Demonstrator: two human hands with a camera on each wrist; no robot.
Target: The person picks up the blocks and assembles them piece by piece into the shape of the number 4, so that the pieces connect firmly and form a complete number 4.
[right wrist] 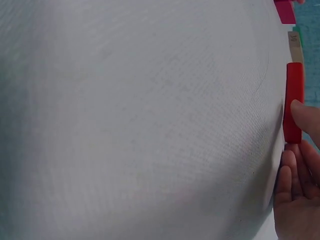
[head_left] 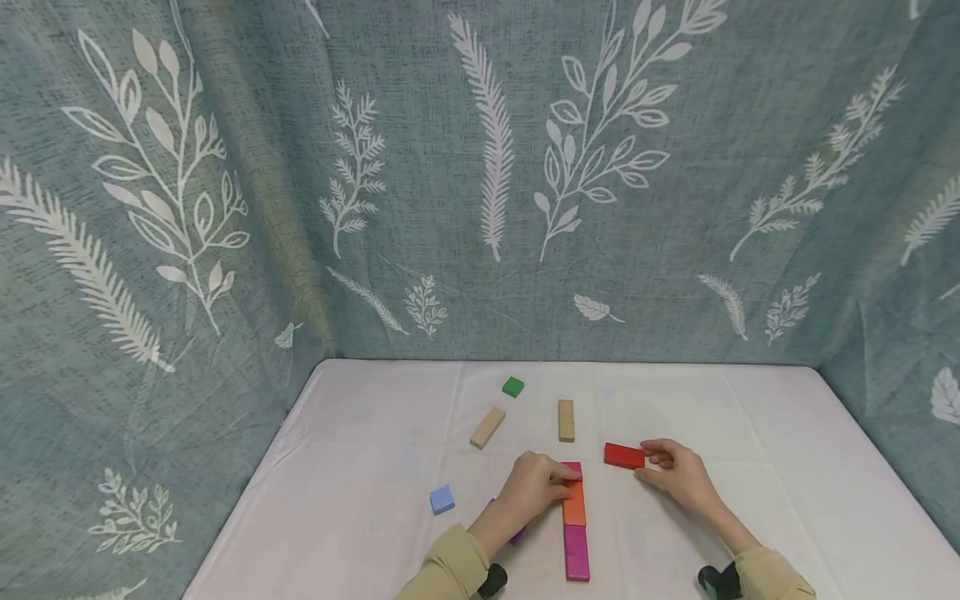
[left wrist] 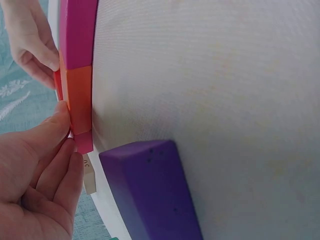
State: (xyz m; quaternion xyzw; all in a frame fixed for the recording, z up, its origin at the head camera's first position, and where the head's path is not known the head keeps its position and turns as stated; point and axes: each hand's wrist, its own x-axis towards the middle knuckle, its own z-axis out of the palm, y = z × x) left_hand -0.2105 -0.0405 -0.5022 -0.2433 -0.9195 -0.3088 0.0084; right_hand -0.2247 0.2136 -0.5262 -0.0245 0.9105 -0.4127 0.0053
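Tan sleeves (head_left: 450,567) reach in over a white tabletop (head_left: 315,533), a dark device (head_left: 492,581) at each wrist. On the near side of the left fingers, a magenta block (head_left: 577,552) lies end to end with an orange block (head_left: 574,507). A purple block (left wrist: 155,190), partly hidden by the left forearm in the head view, sits back from the left fingers toward the sleeve. To the left of those fingers and well apart from them rests a blue block (head_left: 442,500). The left hand (head_left: 528,483) holds its fingers narrow, thumb and index bent over the far end of the orange block; whether they also press the pink block (head_left: 572,467), which ends the row at the fingertips, cannot be told. Across the row, the right hand (head_left: 678,479) pinches one end of a red block (head_left: 622,456), thumb on its near side; the block juts leftward from the fingertips, apart from the row, and whether its underside touches the tabletop is unclear. Ahead of the left fingers lie two tan blocks, the slanted one (head_left: 487,428) off to the left, the straight one (head_left: 566,421) directly beyond the row. Farther ahead and left of those fingers sits a green block (head_left: 513,387). Behind everything hangs a blue-green cloth (head_left: 420,167) printed with pale leaves.
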